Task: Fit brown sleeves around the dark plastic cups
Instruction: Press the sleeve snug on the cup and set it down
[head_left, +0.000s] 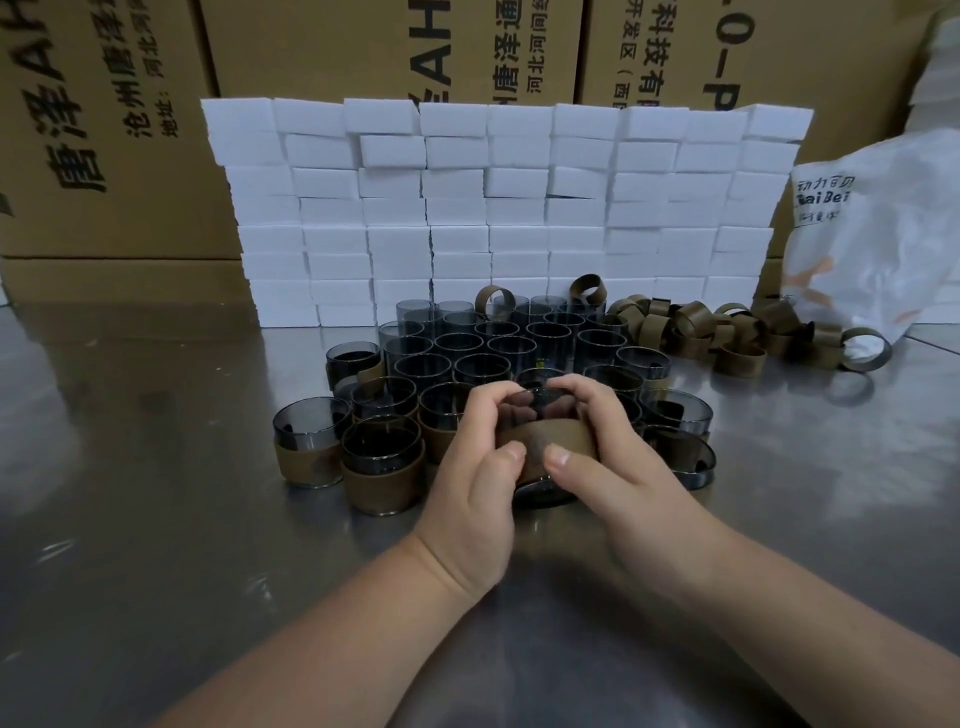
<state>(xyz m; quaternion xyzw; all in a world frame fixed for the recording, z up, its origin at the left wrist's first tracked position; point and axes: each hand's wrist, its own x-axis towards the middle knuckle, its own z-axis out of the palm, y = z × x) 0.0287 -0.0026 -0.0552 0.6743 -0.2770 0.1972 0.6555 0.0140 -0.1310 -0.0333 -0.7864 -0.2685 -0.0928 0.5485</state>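
My left hand (475, 467) and my right hand (597, 447) together grip one dark plastic cup (540, 402) with a brown sleeve (558, 439) around its body. Both thumbs press on the sleeve's near side and the fingers curl over the cup's rim. Behind the hands stands a cluster of several bare dark cups (498, 343). To the left are cups wearing sleeves (382, 457), and another sleeved cup (680, 447) sits at the right. A heap of loose brown sleeves (696, 327) lies at the back right.
All of this sits on a shiny metal table (156, 467). A wall of white foam blocks (493, 208) stands behind the cups, with cardboard boxes (104, 130) behind it. A white plastic bag (872, 234) lies at the right.
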